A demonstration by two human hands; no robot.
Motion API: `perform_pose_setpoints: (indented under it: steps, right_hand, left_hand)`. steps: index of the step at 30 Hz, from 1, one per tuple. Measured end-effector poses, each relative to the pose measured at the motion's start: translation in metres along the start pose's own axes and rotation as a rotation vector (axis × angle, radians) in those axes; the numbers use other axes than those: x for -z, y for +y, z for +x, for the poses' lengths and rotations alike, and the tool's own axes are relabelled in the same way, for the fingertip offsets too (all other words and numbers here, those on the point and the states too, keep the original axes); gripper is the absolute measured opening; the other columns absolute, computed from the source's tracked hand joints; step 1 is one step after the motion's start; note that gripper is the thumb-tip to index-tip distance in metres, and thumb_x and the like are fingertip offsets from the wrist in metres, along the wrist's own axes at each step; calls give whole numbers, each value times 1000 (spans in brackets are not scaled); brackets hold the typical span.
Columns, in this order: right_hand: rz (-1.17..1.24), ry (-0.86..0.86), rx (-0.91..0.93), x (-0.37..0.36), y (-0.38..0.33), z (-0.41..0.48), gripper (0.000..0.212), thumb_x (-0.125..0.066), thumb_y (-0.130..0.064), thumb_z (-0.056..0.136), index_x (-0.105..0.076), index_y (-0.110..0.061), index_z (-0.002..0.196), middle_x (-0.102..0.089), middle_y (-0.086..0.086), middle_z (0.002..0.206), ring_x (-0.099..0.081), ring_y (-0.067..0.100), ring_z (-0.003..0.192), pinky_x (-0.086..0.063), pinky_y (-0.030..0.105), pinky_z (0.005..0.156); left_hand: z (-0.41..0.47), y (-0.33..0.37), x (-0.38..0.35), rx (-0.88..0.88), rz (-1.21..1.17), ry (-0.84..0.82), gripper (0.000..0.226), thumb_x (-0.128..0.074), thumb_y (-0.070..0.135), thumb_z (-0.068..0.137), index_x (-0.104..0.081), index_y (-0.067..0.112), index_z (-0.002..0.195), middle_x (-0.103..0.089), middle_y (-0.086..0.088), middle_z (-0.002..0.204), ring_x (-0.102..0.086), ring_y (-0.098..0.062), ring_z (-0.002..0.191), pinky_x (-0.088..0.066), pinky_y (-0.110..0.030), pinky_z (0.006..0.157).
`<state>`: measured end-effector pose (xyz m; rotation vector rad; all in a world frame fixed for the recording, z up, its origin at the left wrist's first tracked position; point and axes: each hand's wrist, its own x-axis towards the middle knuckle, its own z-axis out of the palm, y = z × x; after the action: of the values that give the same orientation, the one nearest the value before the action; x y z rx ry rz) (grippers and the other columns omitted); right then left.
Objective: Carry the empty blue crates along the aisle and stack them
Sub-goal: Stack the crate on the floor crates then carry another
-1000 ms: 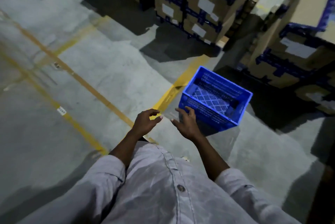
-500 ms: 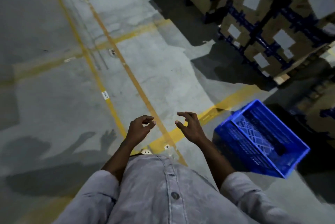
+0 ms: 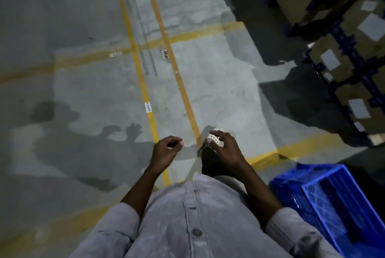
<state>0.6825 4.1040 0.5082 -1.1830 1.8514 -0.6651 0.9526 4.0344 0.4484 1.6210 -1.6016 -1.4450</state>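
Note:
One empty blue crate [image 3: 341,201] with a lattice bottom sits on the concrete floor at the lower right, cut off by the frame edge. It is to the right of my right forearm, and neither hand touches it. My left hand [image 3: 165,151] hovers in front of my body with its fingers loosely curled and holds nothing. My right hand [image 3: 226,149] hovers beside it with its fingers spread, also with nothing in it. No other crate or stack is in view.
Stacked cardboard boxes [image 3: 354,74] with white labels and blue straps line the right side. Yellow floor lines [image 3: 141,82] run ahead and cross one another. The toe of my white perforated shoe [image 3: 215,140] shows just beyond my right hand. My shadow falls on the floor to the left.
The view has swung left, away from the crate, which slid from centre right to the lower right corner. My right hand, which was close to the crate's near wall, now hangs apart from it.

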Motion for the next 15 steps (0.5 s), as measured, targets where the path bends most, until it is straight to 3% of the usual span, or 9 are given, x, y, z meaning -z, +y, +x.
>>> perform_pose_setpoints:
  steps: [2,4,7,13,15]
  right_hand:
    - [-33,-34,46,10,-9,46,35,-77,-36,104,-75,-23,137,-69,-14,109,-63,8,106,-52,41,99]
    - [-67,-105,86,24,-18,102,35,-80,-31,102,-76,-22,135,-73,-12,114,-62,6,106,-52,41,101]
    - [-39,-195,46,61,-47,189,38,-77,-39,104,-73,-26,140,-72,0,129,-66,14,115,-53,32,98]
    - [5,-188,51,120,-114,339,34,-73,-54,103,-73,-38,132,-75,-13,120,-71,6,109,-56,28,95]
    - [29,-202,50,123,-138,380,31,-74,-53,102,-76,-37,130,-77,-14,117,-71,0,104,-53,22,90]
  left_hand:
    - [43,9,6,2,13,35,14,-87,21,103,-85,35,106,-85,20,102,-79,0,101,-59,-19,91]
    - [96,27,13,17,6,90,15,-87,20,102,-85,34,105,-85,18,102,-79,2,99,-61,-23,92]
    - [171,68,21,30,-27,159,20,-87,14,102,-84,34,102,-84,21,96,-77,5,94,-62,-27,92]
    - [284,139,28,68,-144,277,11,-86,12,102,-88,19,109,-85,10,97,-77,-6,91,-61,-22,85]
    - [323,154,35,82,-128,279,11,-86,13,102,-89,22,109,-85,7,94,-76,-4,88,-59,-20,82]
